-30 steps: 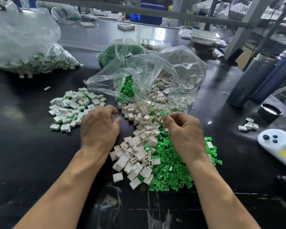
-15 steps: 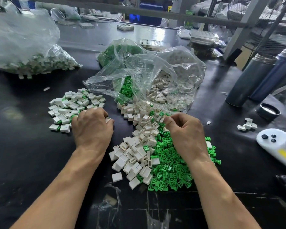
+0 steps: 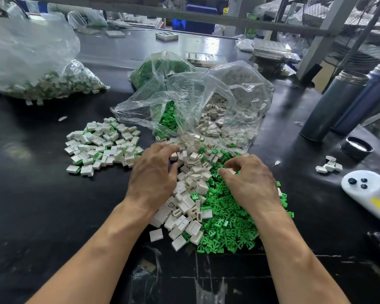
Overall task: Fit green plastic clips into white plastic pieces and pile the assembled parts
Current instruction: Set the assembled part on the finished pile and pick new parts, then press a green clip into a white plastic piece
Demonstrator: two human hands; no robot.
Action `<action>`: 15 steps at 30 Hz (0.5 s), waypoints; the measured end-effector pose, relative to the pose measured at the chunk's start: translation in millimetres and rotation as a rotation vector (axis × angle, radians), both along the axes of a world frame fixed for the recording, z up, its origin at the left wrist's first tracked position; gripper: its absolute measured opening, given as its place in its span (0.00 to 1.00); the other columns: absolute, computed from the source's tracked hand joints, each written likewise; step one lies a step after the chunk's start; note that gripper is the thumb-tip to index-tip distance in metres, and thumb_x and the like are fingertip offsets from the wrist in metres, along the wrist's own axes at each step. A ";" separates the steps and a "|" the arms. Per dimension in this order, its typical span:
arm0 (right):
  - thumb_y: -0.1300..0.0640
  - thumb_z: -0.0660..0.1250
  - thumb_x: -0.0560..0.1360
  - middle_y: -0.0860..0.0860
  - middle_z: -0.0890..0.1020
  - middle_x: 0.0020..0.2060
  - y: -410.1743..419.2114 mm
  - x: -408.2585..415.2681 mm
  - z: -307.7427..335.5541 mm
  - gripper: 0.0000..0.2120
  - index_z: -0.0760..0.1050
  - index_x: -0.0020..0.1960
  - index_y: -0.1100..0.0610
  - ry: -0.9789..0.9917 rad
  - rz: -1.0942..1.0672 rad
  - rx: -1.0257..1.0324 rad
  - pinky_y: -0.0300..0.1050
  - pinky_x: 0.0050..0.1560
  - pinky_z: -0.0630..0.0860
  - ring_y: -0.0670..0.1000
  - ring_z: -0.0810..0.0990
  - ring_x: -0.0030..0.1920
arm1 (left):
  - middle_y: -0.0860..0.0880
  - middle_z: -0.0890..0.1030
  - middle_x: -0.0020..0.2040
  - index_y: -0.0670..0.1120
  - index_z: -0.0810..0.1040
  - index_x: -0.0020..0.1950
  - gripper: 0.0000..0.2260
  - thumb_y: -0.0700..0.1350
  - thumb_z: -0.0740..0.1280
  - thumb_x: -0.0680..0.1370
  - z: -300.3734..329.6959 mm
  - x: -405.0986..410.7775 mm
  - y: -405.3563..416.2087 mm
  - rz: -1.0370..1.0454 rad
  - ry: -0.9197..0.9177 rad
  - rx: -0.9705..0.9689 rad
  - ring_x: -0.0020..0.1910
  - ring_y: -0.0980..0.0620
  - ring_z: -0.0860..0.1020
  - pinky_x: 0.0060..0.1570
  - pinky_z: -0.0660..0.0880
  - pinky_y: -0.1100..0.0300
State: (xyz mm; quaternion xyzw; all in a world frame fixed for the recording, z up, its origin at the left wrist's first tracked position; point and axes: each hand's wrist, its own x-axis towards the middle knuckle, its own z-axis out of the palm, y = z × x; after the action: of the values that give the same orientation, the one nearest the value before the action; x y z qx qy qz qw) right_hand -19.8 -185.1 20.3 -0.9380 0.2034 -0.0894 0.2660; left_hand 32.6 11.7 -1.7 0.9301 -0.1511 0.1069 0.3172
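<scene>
- Your left hand [image 3: 153, 174] hovers over the left edge of the loose heap of white pieces [image 3: 190, 189], with fingers curled down and reaching to 1 o'clock; the fingertips touch the white pieces, but I cannot tell if they pinch one.
- Your right hand [image 3: 251, 183] lies on the heap of green clips [image 3: 226, 222]; thumb and first finger are bent toward each other at 10 o'clock, and it is not clear if a clip is between them.
- The white heap runs in a long band from 12 to 6 o'clock between your hands; the green clips lie just beside it at 3 o'clock, the two touching and partly mixed.
- The single pieces point in every direction, no common axis.
- The pile of assembled parts [image 3: 102, 145] is at 10 o'clock from your left hand, near but apart from the loose heaps.
- At 12 o'clock an open clear bag [image 3: 193, 106] spills white pieces and clips toward you and blocks the way forward.
- Another bag of parts [image 3: 37, 69] lies far at 10 o'clock.
- At 2 o'clock stand two dark bottles [image 3: 336, 104], with a round cap [image 3: 357, 148] near them, a few white pieces [image 3: 329, 166] and a white handheld device [image 3: 364, 187] at 3 o'clock.
- All rests on the black table [image 3: 31, 205].
</scene>
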 end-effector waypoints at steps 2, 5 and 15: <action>0.41 0.70 0.79 0.47 0.77 0.60 1.6 1.4 -1.8 0.12 0.82 0.60 0.45 0.039 0.012 -0.019 0.48 0.62 0.72 0.52 0.77 0.62 | 0.51 0.71 0.76 0.54 0.71 0.77 0.23 0.44 0.68 0.82 -0.7 1.4 -1.2 -0.024 0.021 0.067 0.73 0.49 0.70 0.75 0.60 0.51; 0.42 0.70 0.80 0.47 0.77 0.57 2.1 2.8 -3.8 0.10 0.82 0.57 0.44 0.056 0.027 -0.031 0.48 0.60 0.71 0.52 0.76 0.60 | 0.53 0.71 0.76 0.54 0.71 0.77 0.21 0.45 0.66 0.83 -2.8 2.7 -0.1 -0.034 0.065 0.092 0.74 0.52 0.68 0.75 0.57 0.52; 0.44 0.72 0.78 0.47 0.80 0.60 -3.5 -0.5 1.8 0.12 0.82 0.60 0.45 0.008 -0.028 -0.031 0.47 0.60 0.73 0.52 0.78 0.61 | 0.53 0.79 0.59 0.51 0.78 0.68 0.15 0.45 0.69 0.82 0.1 -1.7 3.2 0.007 0.077 -0.021 0.58 0.53 0.78 0.66 0.75 0.50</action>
State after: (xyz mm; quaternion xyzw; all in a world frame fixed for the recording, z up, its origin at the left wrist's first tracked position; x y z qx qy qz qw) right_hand -20.3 -188.7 22.1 -0.9394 0.2163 -0.0924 0.2495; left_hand 30.9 14.8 -1.6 0.9307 -0.1344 0.0736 0.3323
